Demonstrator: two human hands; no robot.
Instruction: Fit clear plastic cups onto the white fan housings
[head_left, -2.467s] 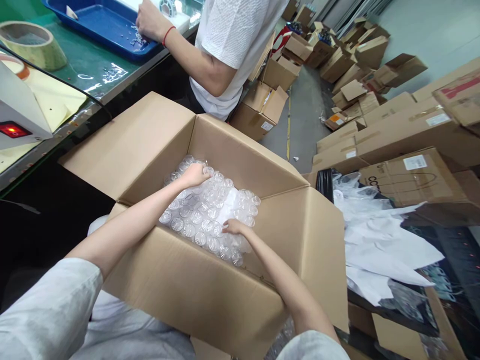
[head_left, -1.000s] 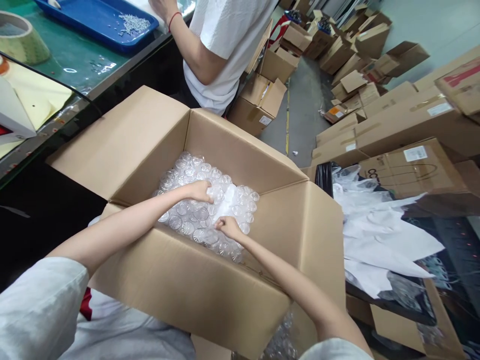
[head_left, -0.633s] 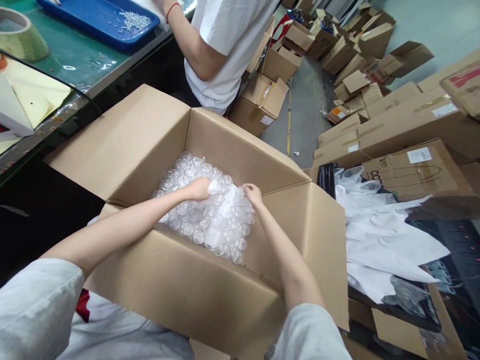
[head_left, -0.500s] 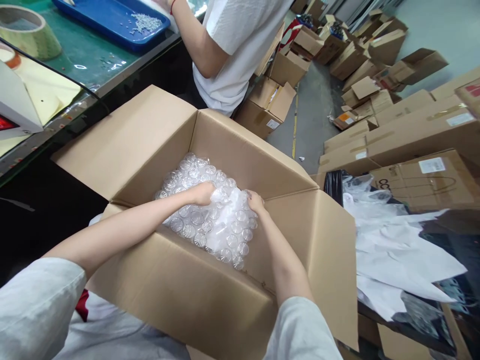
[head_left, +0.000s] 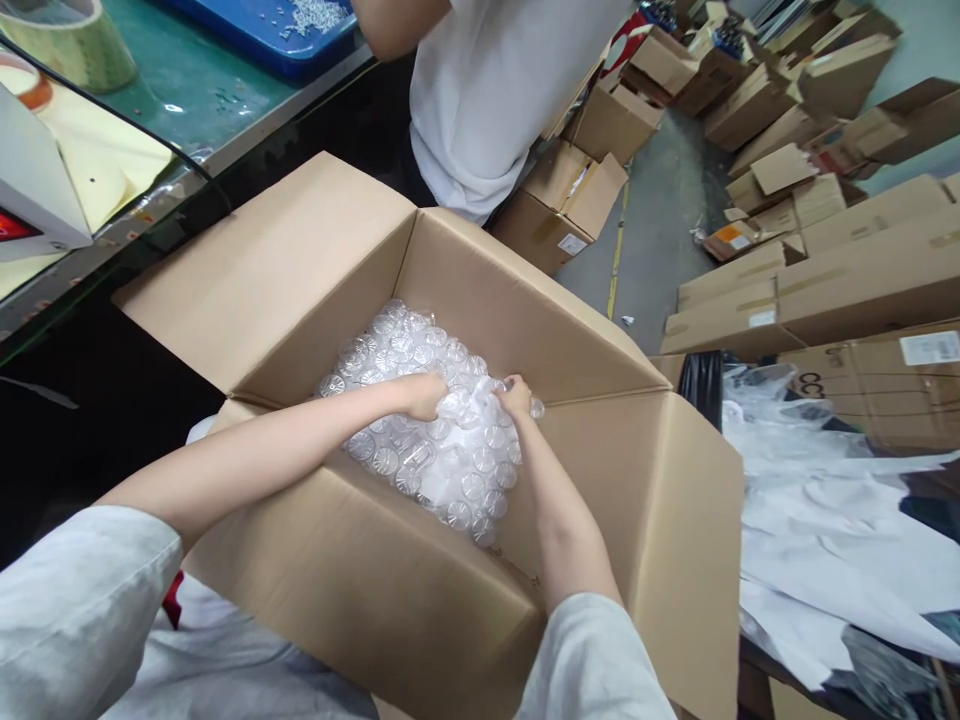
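Inside an open cardboard box (head_left: 600,470) lies a pack of clear round-ended plastic pieces (head_left: 469,487), set side by side in rows. Thin, crumpled clear plastic film (head_left: 466,405), looking like a bag, covers part of the pack. My left hand (head_left: 426,396) reaches over the box's near left side, its fingers closed on the film. Close by on the right, my right hand (head_left: 516,397) pinches the film at its other side, with the fingertips partly hidden. A single clear round piece (head_left: 537,408) shows just beyond the right hand.
A green-topped workbench (head_left: 180,110) with a blue tray (head_left: 300,50) and a tape roll (head_left: 82,40) stands at upper left. A co-worker in a white shirt (head_left: 487,110) is beyond the box. Cardboard cartons (head_left: 862,250) line the right; white plastic sheets (head_left: 840,540) lie nearer.
The view has shifted, so the box and cartons sit farther right. Both hands stay at the film, which is more bunched between them. The co-worker's forearm has mostly left the view.
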